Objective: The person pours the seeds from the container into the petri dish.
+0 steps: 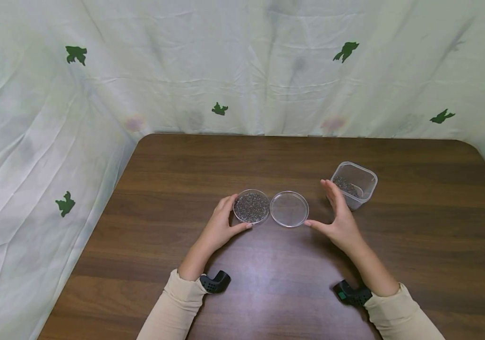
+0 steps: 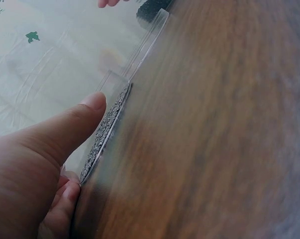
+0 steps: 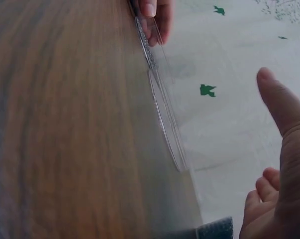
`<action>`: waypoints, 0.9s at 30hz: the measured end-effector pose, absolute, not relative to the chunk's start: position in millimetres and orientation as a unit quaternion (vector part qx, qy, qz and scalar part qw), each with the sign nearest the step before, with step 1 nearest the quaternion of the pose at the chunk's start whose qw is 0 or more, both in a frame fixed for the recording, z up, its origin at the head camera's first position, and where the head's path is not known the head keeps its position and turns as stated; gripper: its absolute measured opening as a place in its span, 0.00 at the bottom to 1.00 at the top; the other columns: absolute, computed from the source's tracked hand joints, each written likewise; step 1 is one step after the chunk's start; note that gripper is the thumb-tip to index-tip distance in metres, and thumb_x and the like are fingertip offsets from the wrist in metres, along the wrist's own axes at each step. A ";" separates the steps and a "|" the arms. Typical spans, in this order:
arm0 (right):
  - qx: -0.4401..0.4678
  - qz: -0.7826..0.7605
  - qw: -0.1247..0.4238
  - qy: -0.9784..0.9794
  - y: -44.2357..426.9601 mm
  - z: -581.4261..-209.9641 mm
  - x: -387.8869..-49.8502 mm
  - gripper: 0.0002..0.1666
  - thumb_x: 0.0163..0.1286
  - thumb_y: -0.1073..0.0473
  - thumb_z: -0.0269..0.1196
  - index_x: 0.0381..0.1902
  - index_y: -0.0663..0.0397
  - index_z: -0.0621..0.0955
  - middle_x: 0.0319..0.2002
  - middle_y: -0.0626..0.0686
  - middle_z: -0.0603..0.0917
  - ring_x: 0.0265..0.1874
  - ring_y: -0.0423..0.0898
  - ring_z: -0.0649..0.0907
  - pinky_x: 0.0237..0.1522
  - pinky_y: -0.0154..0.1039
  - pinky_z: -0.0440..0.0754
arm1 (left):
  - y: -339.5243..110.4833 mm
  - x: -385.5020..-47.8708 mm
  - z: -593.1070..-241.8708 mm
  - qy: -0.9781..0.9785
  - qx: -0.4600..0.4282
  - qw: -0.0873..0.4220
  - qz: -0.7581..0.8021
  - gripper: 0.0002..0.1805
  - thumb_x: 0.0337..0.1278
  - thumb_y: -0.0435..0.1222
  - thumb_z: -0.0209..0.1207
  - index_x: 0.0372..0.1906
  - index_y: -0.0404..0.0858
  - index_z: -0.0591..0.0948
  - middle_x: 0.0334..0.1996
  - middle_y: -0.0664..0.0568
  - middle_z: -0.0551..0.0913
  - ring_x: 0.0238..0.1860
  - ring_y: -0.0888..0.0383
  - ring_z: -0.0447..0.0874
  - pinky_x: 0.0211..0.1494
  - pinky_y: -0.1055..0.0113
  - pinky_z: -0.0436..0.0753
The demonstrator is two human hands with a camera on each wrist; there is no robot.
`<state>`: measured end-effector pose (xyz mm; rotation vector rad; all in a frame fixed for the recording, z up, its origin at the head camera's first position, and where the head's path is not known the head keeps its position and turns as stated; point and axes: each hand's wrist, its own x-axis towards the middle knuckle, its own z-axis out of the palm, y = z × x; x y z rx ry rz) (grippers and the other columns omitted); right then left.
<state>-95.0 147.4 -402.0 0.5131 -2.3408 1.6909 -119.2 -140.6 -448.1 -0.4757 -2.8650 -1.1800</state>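
A round clear petri dish (image 1: 251,207) filled with dark grey granules lies flat on the table. My left hand (image 1: 218,227) holds it by the rim, thumb at the near side and fingers at the far left. Right beside it lies a shallow clear dish or lid (image 1: 289,212) with nothing in it. My right hand (image 1: 343,228) hovers to the right of this piece, thumb and fingers spread wide. In the right wrist view the right thumb (image 3: 284,107) is apart from the clear dish (image 3: 165,122).
Behind the right fingers stands a clear square plastic tub (image 1: 366,188) with more granules in it. The brown wooden table (image 1: 161,189) ends at a pale curtain (image 1: 242,56) with green patches, at the back and left.
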 end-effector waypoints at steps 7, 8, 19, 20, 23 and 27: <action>0.167 0.557 0.056 -0.812 146.3 -404.7 -97.0 0.57 0.40 0.74 0.72 0.64 0.73 0.52 0.62 0.70 0.58 0.62 0.63 0.56 0.60 0.54 0.53 | -140.4 -118.8 -447.4 -0.914 -0.152 0.007 -0.377 0.47 0.38 0.46 0.69 0.64 0.32 0.61 0.58 0.39 0.64 0.60 0.46 0.61 0.61 0.53 0.61; 0.168 0.552 0.050 -0.815 146.0 -405.4 -97.4 0.57 0.40 0.73 0.72 0.64 0.73 0.52 0.62 0.70 0.58 0.62 0.63 0.56 0.60 0.55 0.53 | -140.4 -118.9 -447.6 -0.914 -0.152 0.007 -0.376 0.47 0.38 0.46 0.69 0.64 0.32 0.61 0.58 0.39 0.64 0.60 0.46 0.61 0.61 0.53 0.61; 0.177 0.542 -0.009 -0.821 147.1 -422.1 -103.4 0.58 0.42 0.68 0.73 0.64 0.72 0.51 0.62 0.70 0.57 0.63 0.62 0.55 0.61 0.52 0.53 | -140.2 -117.9 -446.9 -0.914 -0.152 0.005 -0.377 0.47 0.39 0.46 0.69 0.64 0.32 0.60 0.59 0.39 0.63 0.60 0.46 0.60 0.61 0.53 0.61; 0.178 0.542 -0.014 -0.821 148.3 -427.1 -105.3 0.59 0.42 0.66 0.73 0.65 0.71 0.50 0.63 0.70 0.57 0.63 0.61 0.55 0.61 0.51 0.53 | -140.2 -117.8 -446.6 -0.914 -0.153 0.006 -0.377 0.47 0.38 0.46 0.69 0.64 0.32 0.60 0.59 0.39 0.63 0.60 0.46 0.60 0.61 0.53 0.61; 0.179 0.543 -0.023 -0.820 151.3 -441.4 -110.5 0.60 0.41 0.63 0.74 0.65 0.68 0.50 0.63 0.67 0.57 0.64 0.58 0.56 0.62 0.48 0.53 | -140.4 -118.1 -446.9 -0.914 -0.154 0.006 -0.376 0.47 0.38 0.46 0.69 0.64 0.31 0.60 0.59 0.39 0.63 0.60 0.46 0.60 0.61 0.53 0.61; 0.175 0.535 -0.031 -0.826 151.2 -449.3 -112.6 0.62 0.40 0.59 0.75 0.66 0.66 0.51 0.64 0.65 0.58 0.64 0.55 0.56 0.62 0.45 0.53 | -140.8 -118.3 -446.8 -0.913 -0.155 0.004 -0.377 0.47 0.38 0.46 0.69 0.64 0.31 0.60 0.59 0.39 0.63 0.60 0.46 0.60 0.61 0.53 0.61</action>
